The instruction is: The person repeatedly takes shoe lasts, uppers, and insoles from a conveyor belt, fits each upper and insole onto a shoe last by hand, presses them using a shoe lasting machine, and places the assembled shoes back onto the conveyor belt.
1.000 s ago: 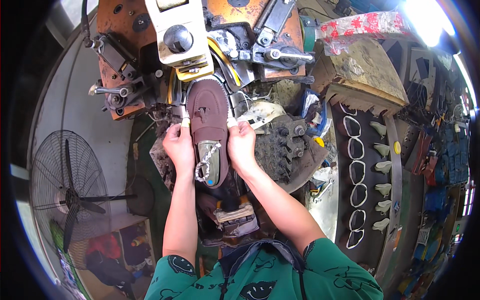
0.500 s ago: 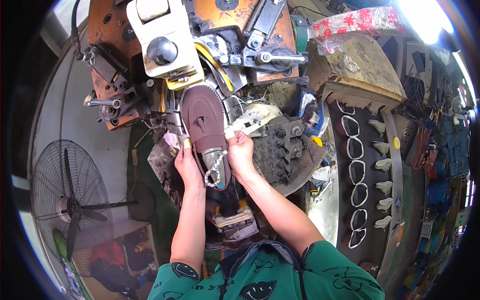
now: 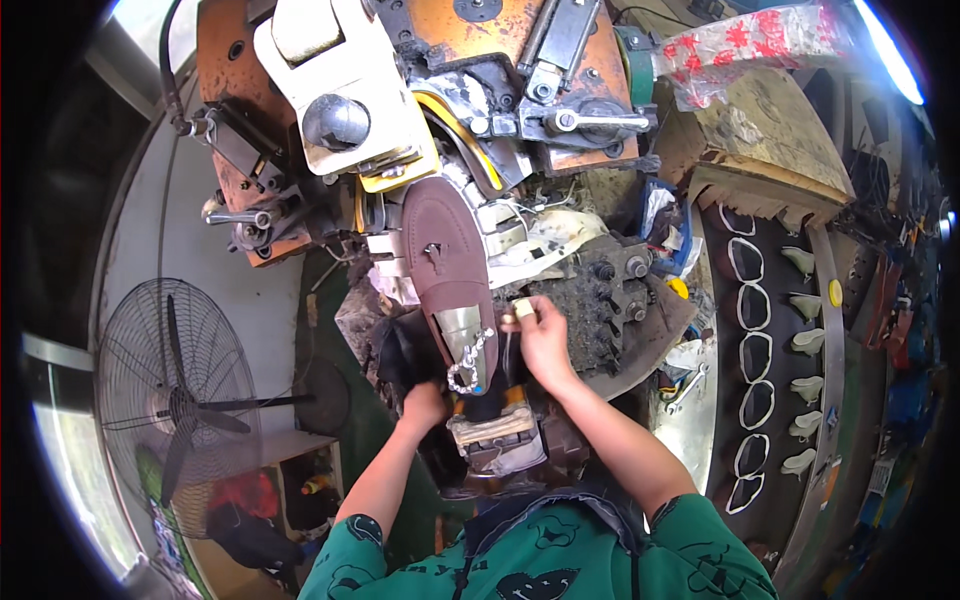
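Observation:
A brown loafer upper with a small tassel [image 3: 440, 255] sits toe-forward among the pale clamping pads [image 3: 500, 225] of a machine. Its heel end points toward me, with a grey-green shoe last [image 3: 462, 335] showing in the opening. A pale twisted loop of cord [image 3: 465, 370] hangs over the last. Just right of the upper, my right hand [image 3: 545, 342] hovers apart from it with loosely bent fingers, wraps on the tips, nothing visible in them. My left hand [image 3: 425, 405] is lower left of the heel beside a dark machine part; its fingers are hidden.
A white machine head with a black knob [image 3: 337, 122] overhangs the toe. Metal levers [image 3: 600, 122] stick out at the right. A large caged fan [image 3: 178, 400] stands left. White loops [image 3: 752, 355] and pale shoe-shaped pieces [image 3: 806, 342] line a dark rack at right.
Both hands have let go of the upper: my left hand dropped down beside the heel, my right hand drew slightly away to the right. The view shifted, so the scene sits farther right.

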The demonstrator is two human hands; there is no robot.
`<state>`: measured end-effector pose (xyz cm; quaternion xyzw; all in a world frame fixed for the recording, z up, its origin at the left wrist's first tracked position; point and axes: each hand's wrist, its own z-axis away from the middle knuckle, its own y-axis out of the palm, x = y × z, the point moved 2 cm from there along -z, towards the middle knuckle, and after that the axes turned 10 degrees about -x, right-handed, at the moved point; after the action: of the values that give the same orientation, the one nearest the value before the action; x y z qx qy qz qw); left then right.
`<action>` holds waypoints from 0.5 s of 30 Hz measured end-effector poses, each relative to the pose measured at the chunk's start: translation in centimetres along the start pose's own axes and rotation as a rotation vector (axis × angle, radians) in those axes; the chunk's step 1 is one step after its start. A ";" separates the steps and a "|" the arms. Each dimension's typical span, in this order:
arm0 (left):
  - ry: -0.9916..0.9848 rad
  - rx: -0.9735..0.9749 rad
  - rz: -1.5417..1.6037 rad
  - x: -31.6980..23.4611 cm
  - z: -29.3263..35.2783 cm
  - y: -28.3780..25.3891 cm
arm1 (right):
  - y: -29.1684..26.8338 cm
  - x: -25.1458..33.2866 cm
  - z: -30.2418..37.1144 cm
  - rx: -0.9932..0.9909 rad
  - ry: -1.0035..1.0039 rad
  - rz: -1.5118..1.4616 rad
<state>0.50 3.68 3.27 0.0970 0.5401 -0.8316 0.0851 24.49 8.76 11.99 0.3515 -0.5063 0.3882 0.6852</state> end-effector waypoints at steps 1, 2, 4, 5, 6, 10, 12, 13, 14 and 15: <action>0.073 -0.028 -0.087 5.1 0.3 6.2 | 0.1 0.1 0.1 0.032 -0.060 0.064; 0.314 -0.162 -0.161 4.5 1.7 6.5 | -1.2 -0.8 -0.7 0.012 -0.122 0.141; 0.360 -0.285 -0.051 2.9 2.7 4.8 | -2.8 -1.0 -1.2 -0.045 -0.147 0.185; 0.468 -0.277 0.051 2.3 3.5 3.7 | -3.6 -0.7 -1.3 -0.047 -0.144 0.196; 0.575 -0.271 0.150 1.9 4.2 2.5 | -4.2 -0.3 -1.3 -0.048 -0.143 0.203; 0.118 -0.114 0.936 2.6 8.3 4.2 | -4.6 0.2 -2.0 -0.024 -0.095 0.082; 0.033 -0.080 0.803 2.1 9.7 1.5 | -5.1 1.7 -1.9 0.018 -0.120 -0.036; -0.015 -0.044 0.656 3.1 10.5 0.1 | -4.9 3.0 -1.2 0.033 -0.096 -0.106; -0.054 -0.057 0.573 2.2 11.2 -3.0 | -5.5 3.9 -0.5 0.067 -0.114 -0.112; -0.083 -0.128 0.612 1.3 12.3 -6.2 | -6.0 4.2 0.4 0.089 -0.104 -0.163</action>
<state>-3.10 -5.14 13.33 0.2156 0.5330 -0.7349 0.3596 30.44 6.50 15.62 0.4413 -0.4933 0.3344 0.6709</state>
